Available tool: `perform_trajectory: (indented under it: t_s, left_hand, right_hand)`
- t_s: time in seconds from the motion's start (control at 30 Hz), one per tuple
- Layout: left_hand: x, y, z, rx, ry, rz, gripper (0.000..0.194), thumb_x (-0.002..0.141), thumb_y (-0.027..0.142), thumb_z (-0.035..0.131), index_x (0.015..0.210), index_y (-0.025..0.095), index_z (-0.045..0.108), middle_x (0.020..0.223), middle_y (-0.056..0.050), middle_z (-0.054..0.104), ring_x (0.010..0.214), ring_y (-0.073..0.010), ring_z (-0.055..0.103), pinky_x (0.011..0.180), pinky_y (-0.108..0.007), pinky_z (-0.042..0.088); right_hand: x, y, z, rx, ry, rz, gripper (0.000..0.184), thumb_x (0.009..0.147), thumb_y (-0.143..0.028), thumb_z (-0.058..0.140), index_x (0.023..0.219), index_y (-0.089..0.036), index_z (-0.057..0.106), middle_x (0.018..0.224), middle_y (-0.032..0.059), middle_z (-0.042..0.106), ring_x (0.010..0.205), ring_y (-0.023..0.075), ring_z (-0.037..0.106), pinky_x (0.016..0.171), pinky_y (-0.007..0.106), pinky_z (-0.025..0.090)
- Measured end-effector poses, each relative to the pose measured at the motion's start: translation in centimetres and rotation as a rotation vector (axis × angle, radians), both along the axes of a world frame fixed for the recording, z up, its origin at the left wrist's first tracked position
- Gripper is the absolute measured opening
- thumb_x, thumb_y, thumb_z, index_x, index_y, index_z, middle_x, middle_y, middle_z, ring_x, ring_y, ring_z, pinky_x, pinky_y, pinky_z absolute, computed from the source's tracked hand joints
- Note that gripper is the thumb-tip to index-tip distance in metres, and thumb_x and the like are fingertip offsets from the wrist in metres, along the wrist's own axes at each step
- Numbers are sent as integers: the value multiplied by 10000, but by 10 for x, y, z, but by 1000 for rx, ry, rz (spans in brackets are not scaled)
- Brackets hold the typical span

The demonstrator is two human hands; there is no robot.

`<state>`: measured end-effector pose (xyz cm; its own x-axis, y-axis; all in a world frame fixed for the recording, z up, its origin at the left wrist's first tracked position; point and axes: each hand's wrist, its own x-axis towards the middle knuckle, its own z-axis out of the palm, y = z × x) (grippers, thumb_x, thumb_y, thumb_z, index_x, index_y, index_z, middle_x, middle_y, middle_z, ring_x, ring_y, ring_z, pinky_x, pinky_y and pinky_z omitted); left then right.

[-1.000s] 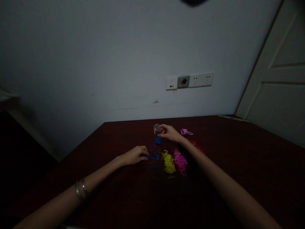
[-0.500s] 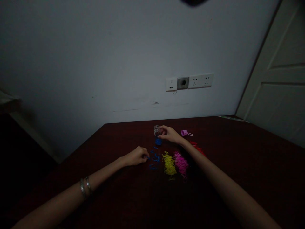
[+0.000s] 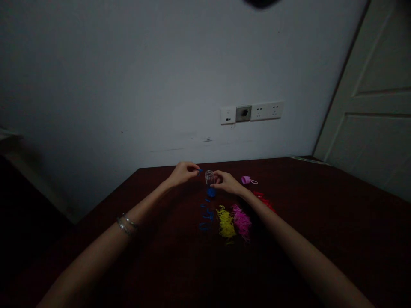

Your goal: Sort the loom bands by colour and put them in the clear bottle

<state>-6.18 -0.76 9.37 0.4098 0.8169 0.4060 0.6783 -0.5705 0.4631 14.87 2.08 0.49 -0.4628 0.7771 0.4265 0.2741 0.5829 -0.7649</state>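
Observation:
My right hand (image 3: 226,182) is wrapped round a small clear jar (image 3: 209,179), upright, with blue rubber bands (image 3: 211,192) gathered at its bottom. Just left of the jar's mouth, my left hand (image 3: 184,173) pinches a small blue rubber band (image 3: 199,171) between thumb and fingertips, apart from the jar. Several loose blue bands (image 3: 207,215) lie scattered on the dark red table (image 3: 167,248) in front of the jar. To their right are a yellow pile of bands (image 3: 226,223) and a pink pile (image 3: 242,222).
Behind my right forearm lie red bands (image 3: 263,200), partly hidden by it. A pink cap with a loop (image 3: 246,180) rests right of my right hand. The wall (image 3: 173,85) with a socket strip (image 3: 250,113) rises at the table's back edge; a door (image 3: 375,107) stands at right.
My left hand has lifted from the scattered blue bands up beside the jar's mouth, carrying a blue band. My right hand still holds the jar. The view has shifted slightly.

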Motion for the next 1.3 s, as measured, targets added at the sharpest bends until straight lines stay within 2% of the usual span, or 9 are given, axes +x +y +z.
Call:
perform_trajectory:
  t_s: [0.2, 0.47, 0.63, 1.3]
  left_hand:
    - [14, 16, 12, 49, 150, -122, 191, 678, 158, 528, 785, 97, 674, 727, -55, 644, 645, -104, 541, 617, -210, 404]
    - [28, 27, 18, -88, 283, -186, 196, 662, 170, 548, 787, 89, 674, 652, -32, 624, 588, -89, 496, 552, -192, 360]
    - [31, 32, 19, -146, 308, -234, 208, 657, 166, 549, 804, 88, 674, 667, -40, 628, 585, -92, 501, 554, -201, 361]
    - [29, 35, 19, -143, 330, -265, 241, 687, 235, 559, 863, 121, 679, 697, -39, 631, 609, -96, 492, 579, -207, 352]
  right_hand:
    - [0, 0, 0, 13, 11, 11, 380, 626, -269, 665, 965, -140, 551, 711, -11, 549, 611, 102, 488, 568, 221, 398]
    - [0, -1, 2, 15, 5, 20, 388, 628, -275, 658, 977, -146, 549, 721, -12, 547, 614, 99, 483, 568, 218, 398]
    - [1, -2, 3, 14, -11, 10, 379, 634, -266, 654, 982, -153, 553, 711, -16, 538, 610, 100, 481, 573, 225, 400]
    - [1, -2, 2, 26, -20, 9, 378, 643, -271, 657, 983, -151, 542, 735, -8, 539, 611, 98, 482, 564, 219, 398]
